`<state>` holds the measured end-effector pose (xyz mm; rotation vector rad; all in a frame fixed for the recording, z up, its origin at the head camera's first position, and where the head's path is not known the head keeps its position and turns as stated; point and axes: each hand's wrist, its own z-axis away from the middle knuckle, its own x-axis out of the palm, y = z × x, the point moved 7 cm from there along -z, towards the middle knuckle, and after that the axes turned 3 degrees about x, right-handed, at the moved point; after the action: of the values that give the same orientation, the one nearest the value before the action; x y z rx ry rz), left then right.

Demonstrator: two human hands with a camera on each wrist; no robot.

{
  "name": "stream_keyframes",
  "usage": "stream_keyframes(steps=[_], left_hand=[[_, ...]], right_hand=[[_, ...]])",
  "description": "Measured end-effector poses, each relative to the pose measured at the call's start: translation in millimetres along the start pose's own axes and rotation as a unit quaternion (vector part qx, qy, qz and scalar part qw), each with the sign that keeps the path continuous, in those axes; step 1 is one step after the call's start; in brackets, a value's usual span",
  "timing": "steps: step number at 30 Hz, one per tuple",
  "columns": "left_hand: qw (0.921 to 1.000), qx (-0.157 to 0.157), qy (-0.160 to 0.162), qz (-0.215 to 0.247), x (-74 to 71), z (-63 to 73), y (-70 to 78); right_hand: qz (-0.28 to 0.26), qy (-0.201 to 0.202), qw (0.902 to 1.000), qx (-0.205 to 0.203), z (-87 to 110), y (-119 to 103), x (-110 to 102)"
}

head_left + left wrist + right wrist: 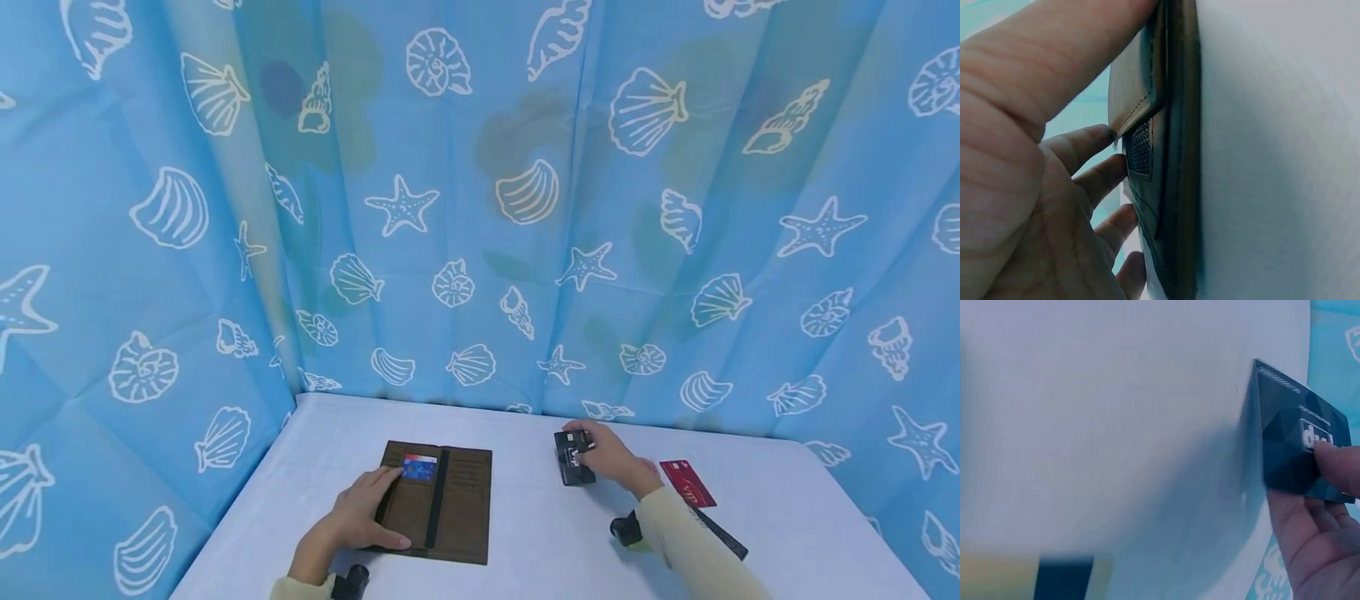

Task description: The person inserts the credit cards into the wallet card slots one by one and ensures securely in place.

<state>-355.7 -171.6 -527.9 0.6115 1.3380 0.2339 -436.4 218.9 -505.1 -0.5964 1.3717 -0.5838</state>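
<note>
An open brown wallet (pixel 467 508) lies flat on the table, a black strap (pixel 438 504) running down its middle. One blue card (pixel 418 468) sits in a slot on its left half. My left hand (pixel 358 512) rests along the wallet's left side, thumb near the bottom edge. In the left wrist view, several fingertips (pixel 1110 172) touch the wallet's edge (pixel 1183 156). To the right of the wallet, my right hand (pixel 613 454) pinches a black card (pixel 568 475) between thumb and fingers. The right wrist view shows the thumb (pixel 1339 465) across that card's printed face.
A red card (pixel 687 483) lies on the table right of my right forearm. Near it, a dark flat item (pixel 722 535) is partly covered by the sleeve. Blue shell-print curtains (pixel 465 250) stand behind and beside the white table (pixel 525 533).
</note>
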Motion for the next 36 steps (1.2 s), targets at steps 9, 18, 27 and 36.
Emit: stream_keyframes(steps=[9,18,27,36], left_hand=[[1.0000,-0.009,-0.002,-0.004,0.6,-1.2,-0.9],[0.9997,-0.023,-0.004,-0.011,-0.1,3.4,-4.0],[0.9998,-0.017,0.000,-0.006,0.1,1.1,-3.0],[0.9999,-0.010,0.002,-0.005,3.1,-1.3,-0.7]], right_hand=[[-0.048,0.049,0.9973,0.025,-11.9,-12.4,15.0],[-0.128,0.047,0.9905,0.018,-14.8,-38.7,48.4],[-0.155,0.033,0.9872,-0.019,-13.1,-67.0,72.6],[-0.169,-0.004,0.9849,-0.038,-13.5,-79.1,96.6]])
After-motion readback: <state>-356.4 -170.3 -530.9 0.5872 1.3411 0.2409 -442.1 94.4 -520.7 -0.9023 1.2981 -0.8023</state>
